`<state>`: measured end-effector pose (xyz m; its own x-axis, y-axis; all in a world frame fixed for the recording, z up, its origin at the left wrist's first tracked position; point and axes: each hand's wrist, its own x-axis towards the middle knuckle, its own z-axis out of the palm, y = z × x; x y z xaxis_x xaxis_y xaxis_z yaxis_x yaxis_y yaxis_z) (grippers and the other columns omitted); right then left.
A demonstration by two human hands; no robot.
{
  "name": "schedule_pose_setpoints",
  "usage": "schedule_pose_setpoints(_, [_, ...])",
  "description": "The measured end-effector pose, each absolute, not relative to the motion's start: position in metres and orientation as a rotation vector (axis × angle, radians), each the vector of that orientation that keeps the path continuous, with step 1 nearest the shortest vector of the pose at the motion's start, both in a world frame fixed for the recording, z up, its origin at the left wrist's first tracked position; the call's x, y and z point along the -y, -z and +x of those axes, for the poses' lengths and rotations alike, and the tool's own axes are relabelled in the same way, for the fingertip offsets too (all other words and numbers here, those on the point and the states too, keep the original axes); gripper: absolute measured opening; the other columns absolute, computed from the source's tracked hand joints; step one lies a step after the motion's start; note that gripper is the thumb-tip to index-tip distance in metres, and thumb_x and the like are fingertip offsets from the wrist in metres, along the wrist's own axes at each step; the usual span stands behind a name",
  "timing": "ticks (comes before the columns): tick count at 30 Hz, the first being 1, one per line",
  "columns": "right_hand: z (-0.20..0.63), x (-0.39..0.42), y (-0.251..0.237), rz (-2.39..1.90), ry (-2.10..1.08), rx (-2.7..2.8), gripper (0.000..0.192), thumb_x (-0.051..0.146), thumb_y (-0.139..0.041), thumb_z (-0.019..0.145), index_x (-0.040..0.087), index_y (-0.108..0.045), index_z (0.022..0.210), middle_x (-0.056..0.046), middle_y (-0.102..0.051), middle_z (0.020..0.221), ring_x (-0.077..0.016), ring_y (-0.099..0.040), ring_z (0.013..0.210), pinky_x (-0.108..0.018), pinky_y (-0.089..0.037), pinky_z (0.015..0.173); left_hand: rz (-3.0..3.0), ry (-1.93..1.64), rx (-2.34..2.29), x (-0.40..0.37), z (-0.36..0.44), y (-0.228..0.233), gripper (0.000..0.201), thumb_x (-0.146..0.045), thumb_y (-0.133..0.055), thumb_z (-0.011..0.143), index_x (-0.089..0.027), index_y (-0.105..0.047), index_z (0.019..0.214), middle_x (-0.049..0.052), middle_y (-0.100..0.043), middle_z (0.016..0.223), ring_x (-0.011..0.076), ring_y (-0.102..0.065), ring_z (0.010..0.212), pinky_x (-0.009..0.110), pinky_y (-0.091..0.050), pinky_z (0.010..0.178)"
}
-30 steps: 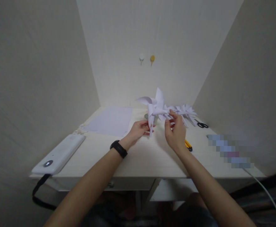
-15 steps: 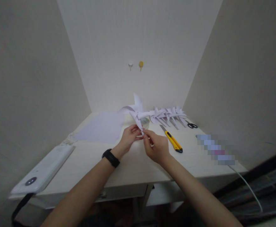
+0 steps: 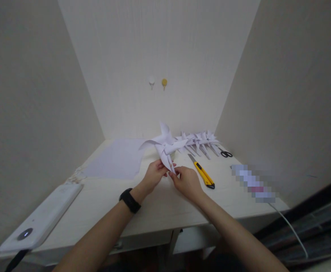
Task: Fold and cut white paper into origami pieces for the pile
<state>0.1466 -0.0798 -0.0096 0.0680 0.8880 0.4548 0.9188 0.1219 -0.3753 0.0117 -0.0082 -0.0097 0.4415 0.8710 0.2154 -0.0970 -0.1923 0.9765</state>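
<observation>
- Fingers of the left hand (image 3: 154,174) are closed in a pinch on the lower stem of a white paper pinwheel (image 3: 165,145), which is held up above the desk (image 3: 159,204).
- Fingers of the right hand (image 3: 186,181) are curled shut against the same stem, just beside the left hand; fingertips nearly touch.
- A black wristband (image 3: 129,200) is worn on the left wrist.
- Right of the pinwheel, a yellow utility knife (image 3: 202,174) is seen lying on the desk; behind it a row of folded paper pieces (image 3: 201,139) and black scissors (image 3: 226,153) are set.
- Left of the pinwheel, a paper sheet (image 3: 117,162) lies flat; a white device (image 3: 40,219) rests at the near desk edge.
- Two hooks (image 3: 157,82) are fixed on the pale wall above the pinwheel.
</observation>
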Motion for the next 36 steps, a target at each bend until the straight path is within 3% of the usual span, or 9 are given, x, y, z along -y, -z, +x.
schedule_pose_setpoints(10, [0.153, 0.073, 0.012, -1.543, -0.138, 1.69, 0.012, 0.027, -0.066, 0.082, 0.02, -0.076, 0.08, -0.003, -0.072, 0.07, -0.0167, -0.062, 0.061, -0.026, -0.039, 0.059, 1.518, -1.042, -0.73, 0.006, 0.011, 0.01, 0.028, -0.036, -0.072, 0.075, -0.013, -0.071, 0.092, 0.011, -0.076, 0.095, 0.0181, -0.067, 0.079, 0.023, -0.046, 0.058])
schedule_pose_setpoints(16, [0.203, 0.035, 0.009, -1.823, 0.033, 1.623, 0.025, 0.036, -0.062, 0.086, 0.018, -0.075, 0.075, -0.006, -0.073, 0.07, -0.0181, -0.064, 0.065, -0.027, -0.038, 0.061, 1.478, -1.013, -0.775, 0.0, 0.012, 0.021, 0.047, -0.041, -0.071, 0.078, -0.016, -0.061, 0.116, 0.014, -0.07, 0.112, 0.0164, -0.069, 0.076, 0.023, -0.05, 0.055])
schedule_pose_setpoints(20, [0.252, -0.001, 0.007, -2.117, 0.118, 1.508, 0.026, 0.034, -0.06, 0.087, 0.016, -0.078, 0.085, -0.012, -0.077, 0.087, -0.0227, -0.068, 0.081, -0.028, -0.041, 0.067, 1.495, -0.972, -0.867, -0.001, 0.013, 0.028, 0.036, -0.034, -0.07, 0.078, -0.014, -0.063, 0.107, 0.01, -0.068, 0.098, 0.0136, -0.066, 0.067, 0.021, -0.046, 0.048])
schedule_pose_setpoints(25, [0.28, -0.019, 0.022, -2.222, 0.112, 1.448, 0.027, 0.034, -0.062, 0.085, 0.013, -0.078, 0.085, -0.017, -0.076, 0.088, -0.0261, -0.069, 0.083, -0.029, -0.045, 0.069, 1.498, -0.924, -0.93, -0.002, 0.015, 0.031, 0.02, -0.019, -0.065, 0.077, -0.013, -0.065, 0.096, 0.004, -0.064, 0.085, 0.0115, -0.064, 0.06, 0.02, -0.043, 0.045])
schedule_pose_setpoints(36, [0.284, -0.02, 0.035, -2.259, 0.092, 1.477, 0.034, 0.042, -0.061, 0.087, 0.013, -0.079, 0.084, -0.017, -0.076, 0.085, -0.0264, -0.07, 0.083, -0.03, -0.046, 0.07, 1.522, -0.895, -0.973, -0.001, 0.016, 0.033, 0.012, -0.013, -0.061, 0.08, -0.013, -0.065, 0.091, 0.002, -0.065, 0.079, 0.0094, -0.062, 0.056, 0.019, -0.042, 0.044])
